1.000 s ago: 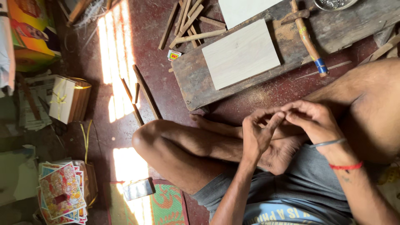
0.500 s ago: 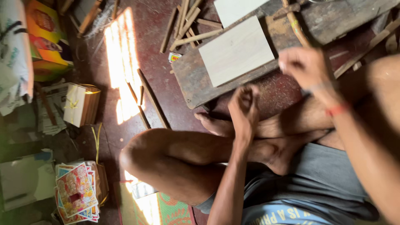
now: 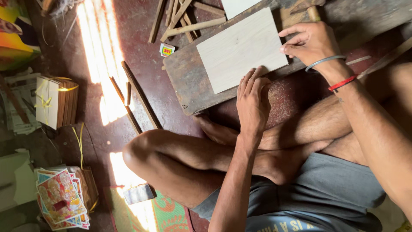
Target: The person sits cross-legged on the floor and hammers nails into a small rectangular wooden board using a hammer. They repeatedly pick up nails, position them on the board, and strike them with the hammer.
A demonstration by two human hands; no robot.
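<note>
A pale rectangular wood panel (image 3: 240, 49) lies on a dark worn plank (image 3: 184, 83) on the red floor. My left hand (image 3: 253, 99) rests flat at the panel's near edge, with its fingertips touching that edge and holding nothing. My right hand (image 3: 310, 43), with a metal bangle and a red thread at the wrist, has curled fingers pressed against the panel's right end. I sit cross-legged, my knee (image 3: 141, 152) to the left of the hands.
A wooden hammer handle (image 3: 302, 13) and a second pale panel (image 3: 240, 5) lie beyond the first. Loose wooden strips (image 3: 184, 21) and sticks (image 3: 135, 96) lie on the floor, with a small red-and-yellow box (image 3: 167, 50). Tied bundles (image 3: 56, 102) and colourful prints (image 3: 60, 197) sit left.
Both hands have left my lap and reached forward. The left hand now lies at the pale panel's near edge and the right hand at its right end.
</note>
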